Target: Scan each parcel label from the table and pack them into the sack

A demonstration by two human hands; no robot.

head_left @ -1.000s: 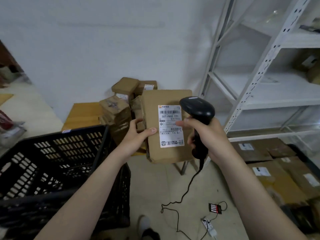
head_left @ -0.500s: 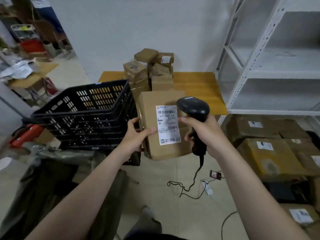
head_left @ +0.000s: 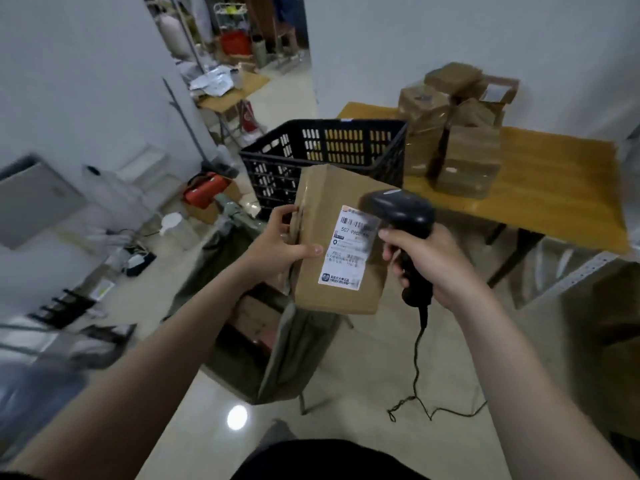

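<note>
1. Head cam, my only view: the left hand [head_left: 280, 244] grips the parcel [head_left: 329, 195] by its left edge, thumb laid across the front face and fingers curled round the side.
2. That parcel is a brown cardboard box, held up in the air and tilted a bit, with its white label [head_left: 346, 251] facing me. It hangs over the open mouth of the sack [head_left: 277, 355], not in it.
3. The right hand [head_left: 429, 261] is wrapped round the handle of the black scanner [head_left: 398, 213], index finger at the front of the grip. The scanner head covers the label's top right corner. Whether it touches the box, I can't tell.
4. The scanner's cable [head_left: 417, 355] drops from the handle to the floor and lies there in loose loops.
5. The sack is olive green, and there's at least one brown box down inside it.
6. A black crate [head_left: 322, 147] stands behind the parcel, right by the wooden table [head_left: 554, 195]. More taped parcels [head_left: 460, 147] are piled on the table's far left part.
</note>
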